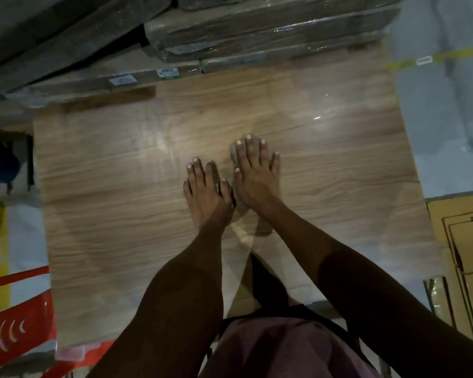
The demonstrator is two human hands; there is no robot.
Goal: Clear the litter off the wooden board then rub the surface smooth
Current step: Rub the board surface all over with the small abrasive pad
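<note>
Head view, the only one supplied: one large light-brown wood-grain board [120, 200] lies flat, filling the middle of the picture, its long axis appearing to run from the person outward toward the stacked goods, though the near end is hidden by the body. Two bare hands rest on it, palms down, side by side and almost touching at the thumbs. The left hand [206, 192] sits slightly nearer the person; the right hand [256, 175] reaches a little further out. Each grip is released, fingers flat and spread against the wood, holding nothing.

No litter can be made out anywhere on the visible face of the board; a glossy sheen and a few pale reflections are all that show. Judgement: the clearing step looks done and the rubbing step is in hand. The unrubbed wood lies on every side of the palms, with the broadest stretch to the left, so the left hand is nearer that side.

Count: one board, two hands. Beyond the far edge lies a stack of film-wrapped brown cartons [257, 36]; a red plastic crate [17, 317] stands at the left, flat yellowish cardboard [462, 241] at the right
</note>
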